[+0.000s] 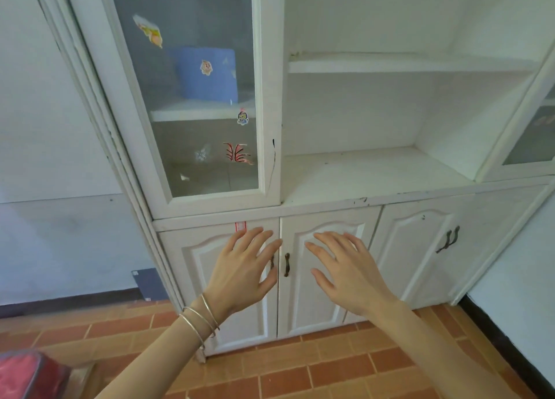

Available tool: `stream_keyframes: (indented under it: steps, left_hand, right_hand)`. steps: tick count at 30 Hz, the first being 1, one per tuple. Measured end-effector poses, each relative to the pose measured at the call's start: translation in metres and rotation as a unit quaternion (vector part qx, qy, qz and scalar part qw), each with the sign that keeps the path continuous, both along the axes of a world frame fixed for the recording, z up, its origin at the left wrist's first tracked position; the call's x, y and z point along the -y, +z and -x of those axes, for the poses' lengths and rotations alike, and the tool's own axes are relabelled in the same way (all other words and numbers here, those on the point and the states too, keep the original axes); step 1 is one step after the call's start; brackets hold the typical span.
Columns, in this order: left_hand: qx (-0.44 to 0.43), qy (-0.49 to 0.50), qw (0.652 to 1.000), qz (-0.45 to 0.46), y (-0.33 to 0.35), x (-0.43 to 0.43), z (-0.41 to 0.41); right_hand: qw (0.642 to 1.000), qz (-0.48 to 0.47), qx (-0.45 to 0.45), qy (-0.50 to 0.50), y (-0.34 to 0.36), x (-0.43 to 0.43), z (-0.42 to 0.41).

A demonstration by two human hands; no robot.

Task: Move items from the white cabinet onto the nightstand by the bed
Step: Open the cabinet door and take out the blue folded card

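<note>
The white cabinet (330, 200) fills the view, with open shelves in its middle and shut lower doors. My left hand (243, 271), with bangles on the wrist, hovers open in front of the left lower door, its fingers over that door's dark handle. My right hand (342, 271) is open in front of the right lower door (312, 308), just right of its dark handle (286, 265). Neither hand holds anything. A blue box (210, 74) stands behind the glass door (192, 98) at the upper left. The nightstand and bed are out of view.
The open middle shelves (375, 170) show nothing on them. Further lower doors with dark handles (449, 239) are at right. Stickers dot the glass. The floor (300, 368) is orange tile. A red object (27, 374) sits at the bottom left, a dark panel (148, 284) by the wall.
</note>
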State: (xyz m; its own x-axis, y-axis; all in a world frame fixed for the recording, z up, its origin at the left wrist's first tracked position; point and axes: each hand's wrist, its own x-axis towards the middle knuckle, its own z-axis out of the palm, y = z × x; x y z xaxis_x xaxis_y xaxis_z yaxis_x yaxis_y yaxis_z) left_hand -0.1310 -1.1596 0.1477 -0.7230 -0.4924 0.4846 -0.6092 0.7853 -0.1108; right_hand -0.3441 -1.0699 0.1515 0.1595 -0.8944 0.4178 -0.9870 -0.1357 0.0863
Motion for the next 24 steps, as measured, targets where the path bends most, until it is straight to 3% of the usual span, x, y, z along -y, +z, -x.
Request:
stream_keyframes:
  steps: [5,18,24]
  left_hand:
    - [-0.012,0.042,0.999,0.017,0.034,0.074,0.052]
    - [-0.029,0.047,0.979,0.199,0.155,0.236,0.149]
    - [-0.008,0.004,0.963,0.270,0.164,0.270,0.145]
  right_hand:
    - [0.998,0.047,-0.001,0.028,0.028,0.080,0.048]
    - [0.966,0.240,-0.036,0.086,0.168,0.258,0.160]
    - [0.973,0.225,-0.022,0.055,0.199,0.312,0.174]
